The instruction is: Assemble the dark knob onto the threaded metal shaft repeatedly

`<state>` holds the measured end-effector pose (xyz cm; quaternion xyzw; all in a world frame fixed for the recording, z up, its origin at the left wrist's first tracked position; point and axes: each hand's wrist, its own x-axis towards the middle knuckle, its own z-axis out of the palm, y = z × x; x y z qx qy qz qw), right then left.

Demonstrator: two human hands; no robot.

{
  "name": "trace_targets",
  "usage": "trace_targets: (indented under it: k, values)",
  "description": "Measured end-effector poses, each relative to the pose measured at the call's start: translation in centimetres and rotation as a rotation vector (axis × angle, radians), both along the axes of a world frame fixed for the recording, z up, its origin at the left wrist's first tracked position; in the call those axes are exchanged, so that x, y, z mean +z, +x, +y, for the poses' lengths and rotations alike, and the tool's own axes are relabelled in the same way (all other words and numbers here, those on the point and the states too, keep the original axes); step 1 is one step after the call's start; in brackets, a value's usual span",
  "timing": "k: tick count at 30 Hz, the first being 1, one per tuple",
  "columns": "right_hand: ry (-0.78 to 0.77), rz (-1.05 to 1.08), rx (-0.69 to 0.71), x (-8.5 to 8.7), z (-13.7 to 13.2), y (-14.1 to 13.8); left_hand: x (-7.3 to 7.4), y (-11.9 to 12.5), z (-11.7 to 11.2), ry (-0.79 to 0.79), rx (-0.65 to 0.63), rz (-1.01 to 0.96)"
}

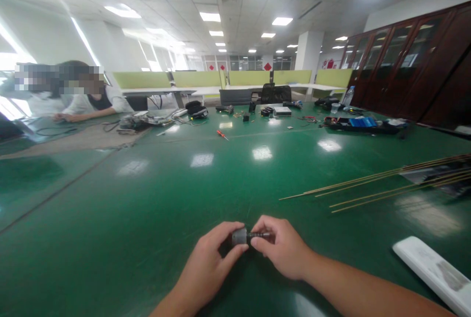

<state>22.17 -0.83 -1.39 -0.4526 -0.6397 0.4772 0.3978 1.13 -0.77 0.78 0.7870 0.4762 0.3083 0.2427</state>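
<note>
Low in the middle of the view, my left hand (211, 263) pinches a small grey cylindrical metal part (239, 236) between thumb and fingers. A dark threaded rod (258, 234) sticks out of that part to the right. My right hand (281, 248) is closed around the rod's other end. Both hands hover just above the green table (165, 194).
Several thin brass rods (375, 184) lie to the right, and a white flat object (434, 270) sits at the near right. A red-handled screwdriver (222, 134), cables and small devices lie farther back. Two people sit at the far left. Dark wooden cabinets (412, 62) line the right wall.
</note>
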Motion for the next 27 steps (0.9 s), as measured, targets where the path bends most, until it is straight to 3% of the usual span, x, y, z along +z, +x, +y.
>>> trace_targets:
  k: [27]
  values:
    - [-0.001,0.004,0.006,-0.03,0.20,0.14,-0.41,-0.21,0.10,0.036,0.015,0.003]
